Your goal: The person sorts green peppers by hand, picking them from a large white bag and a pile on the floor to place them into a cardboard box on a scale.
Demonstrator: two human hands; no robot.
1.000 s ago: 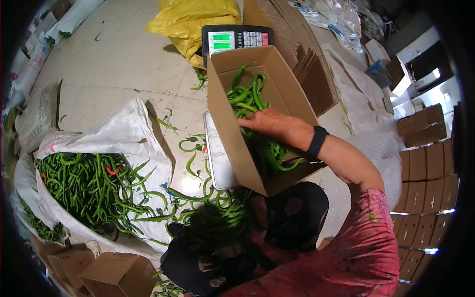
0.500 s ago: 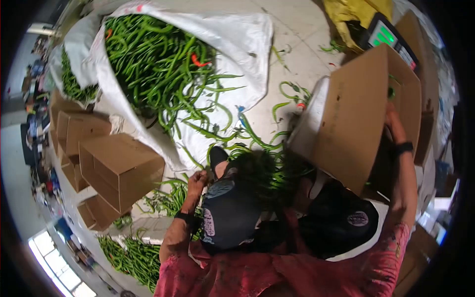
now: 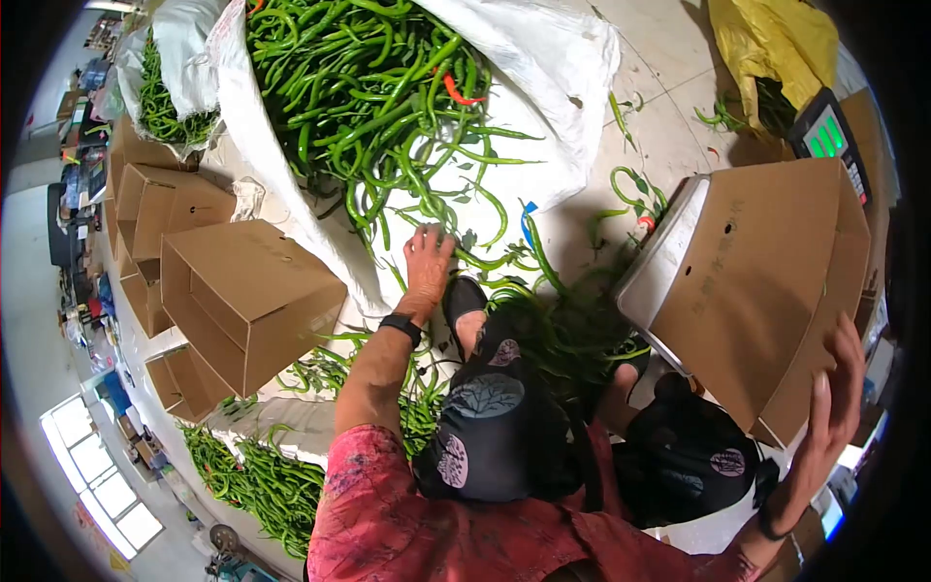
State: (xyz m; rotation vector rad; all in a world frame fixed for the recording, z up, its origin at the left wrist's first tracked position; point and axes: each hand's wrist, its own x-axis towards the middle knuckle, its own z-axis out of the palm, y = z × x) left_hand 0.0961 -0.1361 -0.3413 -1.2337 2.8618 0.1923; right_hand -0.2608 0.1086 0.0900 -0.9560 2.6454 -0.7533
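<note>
peppers now under spread left hand; right hand open, now outside box

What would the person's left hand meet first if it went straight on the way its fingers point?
Most likely the green peppers spilling from the white sack: the left hand is spread open, its fingers aimed at them from close by. Depth is unclear, so the sack cloth might come first.
</note>
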